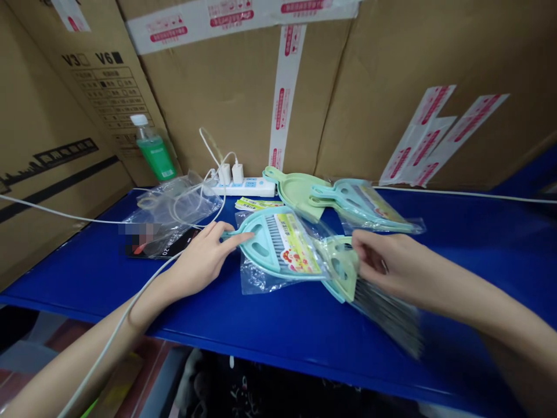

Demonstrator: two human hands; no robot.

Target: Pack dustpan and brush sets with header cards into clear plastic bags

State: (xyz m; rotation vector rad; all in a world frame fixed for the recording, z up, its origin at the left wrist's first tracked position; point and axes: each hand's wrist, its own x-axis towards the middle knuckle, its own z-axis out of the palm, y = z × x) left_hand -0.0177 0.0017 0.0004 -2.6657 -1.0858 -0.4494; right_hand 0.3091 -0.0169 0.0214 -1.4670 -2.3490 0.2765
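Two bare hands meet over a blue shelf (108, 278): the left hand (202, 258) pinches the handle of a bagged teal dustpan (261, 247) at the middle, and the right hand (385, 264) is curled around a pale green brush (342, 267) just beside it, its bristles blurred. Behind lie two more pans, a green dustpan (296, 188) and a second bagged dustpan (365, 203). Near them are one power strip (243, 187), a heap of clear bags (174, 203) and one green bottle (154, 152), while a white cable (130, 302) crosses the left forearm and cardboard boxes (226, 98) wall the back.
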